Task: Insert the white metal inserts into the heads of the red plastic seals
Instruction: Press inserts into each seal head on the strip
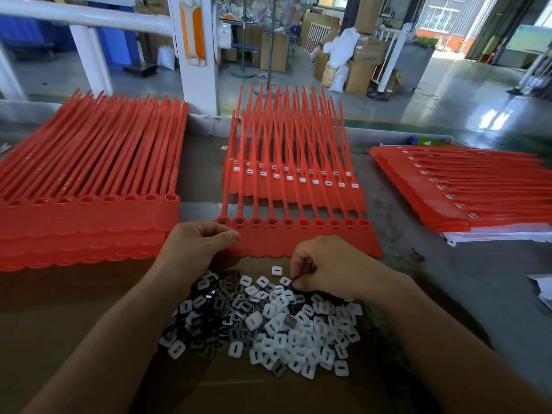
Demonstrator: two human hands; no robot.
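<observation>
Head view: my left grip (200, 244) pinches the front strip of red seals (301, 239). My right grip (328, 268) pinches a white insert (285, 281) at the pile's (268, 327) edge.

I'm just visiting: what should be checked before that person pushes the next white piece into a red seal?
1. Left hand pinches the front strip to steady it: ok.
2. Right hand has an insert in its grip: ok.
3. That insert is turned the right way up: cannot tell, too small.
4. Empty heads remain on the strip's right half: ok.
5. Pile of spare inserts lies close under both hands: ok.
</observation>
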